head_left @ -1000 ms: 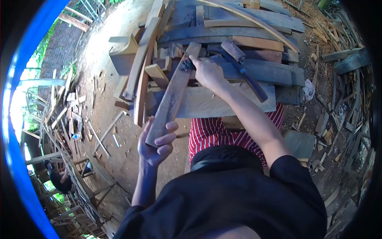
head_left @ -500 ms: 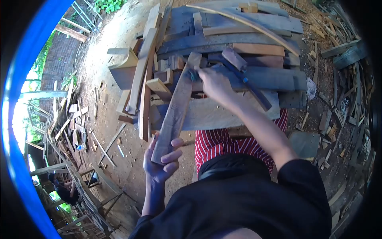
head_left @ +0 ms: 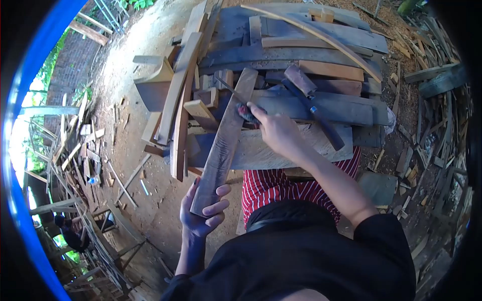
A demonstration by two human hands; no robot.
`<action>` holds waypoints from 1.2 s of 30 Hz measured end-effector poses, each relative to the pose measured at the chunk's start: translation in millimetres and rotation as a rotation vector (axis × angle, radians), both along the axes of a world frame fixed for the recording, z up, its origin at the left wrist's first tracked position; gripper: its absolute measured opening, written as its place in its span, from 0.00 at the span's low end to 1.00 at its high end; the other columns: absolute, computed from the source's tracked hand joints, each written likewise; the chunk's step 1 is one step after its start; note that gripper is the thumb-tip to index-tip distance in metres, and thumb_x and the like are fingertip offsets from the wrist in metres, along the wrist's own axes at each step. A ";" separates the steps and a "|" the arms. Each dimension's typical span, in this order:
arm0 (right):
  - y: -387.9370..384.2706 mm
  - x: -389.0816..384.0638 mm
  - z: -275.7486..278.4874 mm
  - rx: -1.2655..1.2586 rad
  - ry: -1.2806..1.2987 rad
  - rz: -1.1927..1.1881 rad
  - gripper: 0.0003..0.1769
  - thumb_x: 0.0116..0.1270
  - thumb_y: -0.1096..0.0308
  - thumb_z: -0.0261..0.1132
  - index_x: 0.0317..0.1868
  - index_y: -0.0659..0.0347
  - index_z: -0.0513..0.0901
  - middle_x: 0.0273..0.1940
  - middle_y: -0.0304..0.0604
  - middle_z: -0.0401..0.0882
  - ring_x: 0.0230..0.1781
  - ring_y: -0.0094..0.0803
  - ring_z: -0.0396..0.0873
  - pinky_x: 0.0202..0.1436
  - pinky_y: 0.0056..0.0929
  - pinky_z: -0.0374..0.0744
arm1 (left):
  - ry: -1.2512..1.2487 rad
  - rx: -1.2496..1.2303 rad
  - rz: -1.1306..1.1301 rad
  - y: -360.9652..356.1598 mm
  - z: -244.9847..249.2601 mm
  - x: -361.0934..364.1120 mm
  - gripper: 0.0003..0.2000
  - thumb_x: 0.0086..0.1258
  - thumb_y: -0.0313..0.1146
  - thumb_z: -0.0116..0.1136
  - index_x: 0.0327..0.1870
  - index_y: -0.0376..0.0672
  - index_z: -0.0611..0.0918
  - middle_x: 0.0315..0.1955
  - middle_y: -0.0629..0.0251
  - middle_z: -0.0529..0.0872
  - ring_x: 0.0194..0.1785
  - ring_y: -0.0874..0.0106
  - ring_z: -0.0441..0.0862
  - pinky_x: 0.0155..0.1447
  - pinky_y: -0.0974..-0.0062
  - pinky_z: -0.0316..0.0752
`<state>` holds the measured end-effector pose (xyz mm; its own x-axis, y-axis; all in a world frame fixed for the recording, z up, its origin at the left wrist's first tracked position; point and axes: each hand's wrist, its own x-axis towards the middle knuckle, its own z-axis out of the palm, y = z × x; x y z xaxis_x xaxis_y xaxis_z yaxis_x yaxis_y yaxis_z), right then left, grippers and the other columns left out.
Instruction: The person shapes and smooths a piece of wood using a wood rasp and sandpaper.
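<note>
My left hand (head_left: 202, 213) grips the near end of a long brown wooden board (head_left: 221, 153), thumb on one side and fingers curled round the other. The board slants away from me, its far end resting over the wood pile on the bench. My right hand (head_left: 278, 131) is closed round the dark, red-flecked handle of a thin-bladed tool (head_left: 228, 88). Its narrow blade points up and left across the board's upper part. Right of this hand lie a dark bar with a blue band (head_left: 327, 128) and a short reddish wooden block (head_left: 300, 80).
The bench (head_left: 286, 145) carries several stacked planks (head_left: 316, 31) and a long curved strip (head_left: 321, 40). Upright-leaning boards (head_left: 183, 90) stand at its left. Scrap wood (head_left: 90, 155) litters the left ground, with more piled at right (head_left: 442, 130). A person (head_left: 73, 236) is far left.
My right hand has moved slightly down and right, and the tool's blade now shows across the board. The left hand still holds the board's end. The view has shifted a little.
</note>
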<state>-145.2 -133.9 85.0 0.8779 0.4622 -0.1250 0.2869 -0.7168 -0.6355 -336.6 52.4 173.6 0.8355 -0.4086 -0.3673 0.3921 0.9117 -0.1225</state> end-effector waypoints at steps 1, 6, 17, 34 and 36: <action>-2.2 -6.5 6.9 0.011 0.040 0.017 0.29 0.65 0.69 0.55 0.68 0.45 0.68 0.33 0.62 0.82 0.34 0.55 0.83 0.39 0.51 0.81 | 0.021 -0.008 0.011 1.4 -0.6 -1.4 0.25 0.78 0.47 0.36 0.66 0.36 0.58 0.43 0.58 0.66 0.28 0.74 0.68 0.24 0.75 0.68; 17.2 40.6 -32.5 0.022 -0.085 -0.078 0.30 0.64 0.72 0.56 0.68 0.46 0.68 0.31 0.64 0.81 0.34 0.55 0.83 0.37 0.51 0.81 | 0.023 0.023 -0.002 0.6 0.3 -0.9 0.25 0.79 0.47 0.35 0.65 0.35 0.59 0.43 0.57 0.66 0.28 0.75 0.67 0.22 0.76 0.66; -1.4 -15.7 0.0 0.060 -0.078 0.060 0.35 0.62 0.73 0.59 0.71 0.47 0.63 0.30 0.58 0.81 0.33 0.53 0.82 0.36 0.49 0.79 | 0.019 0.058 -0.033 -13.0 11.3 6.5 0.25 0.79 0.47 0.33 0.68 0.38 0.58 0.43 0.58 0.66 0.29 0.74 0.68 0.23 0.75 0.64; 4.0 -42.5 9.4 0.037 -0.300 0.016 0.33 0.63 0.72 0.55 0.71 0.46 0.64 0.22 0.50 0.81 0.22 0.45 0.84 0.26 0.41 0.82 | 0.010 0.440 -0.181 -12.9 5.1 3.3 0.24 0.78 0.48 0.36 0.71 0.52 0.57 0.43 0.57 0.70 0.27 0.76 0.68 0.21 0.78 0.66; -7.2 -77.1 22.5 0.054 -0.302 0.085 0.32 0.63 0.72 0.55 0.70 0.48 0.66 0.21 0.50 0.81 0.22 0.44 0.84 0.26 0.40 0.82 | -0.009 0.470 -0.175 -12.5 7.3 3.5 0.24 0.78 0.48 0.36 0.70 0.50 0.58 0.43 0.58 0.70 0.27 0.76 0.68 0.21 0.79 0.65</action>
<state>-222.3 -141.1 107.5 0.8296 0.5343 0.1622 0.5258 -0.6498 -0.5489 -333.2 40.0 180.9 0.7734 -0.3349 -0.5382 0.5431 0.7880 0.2901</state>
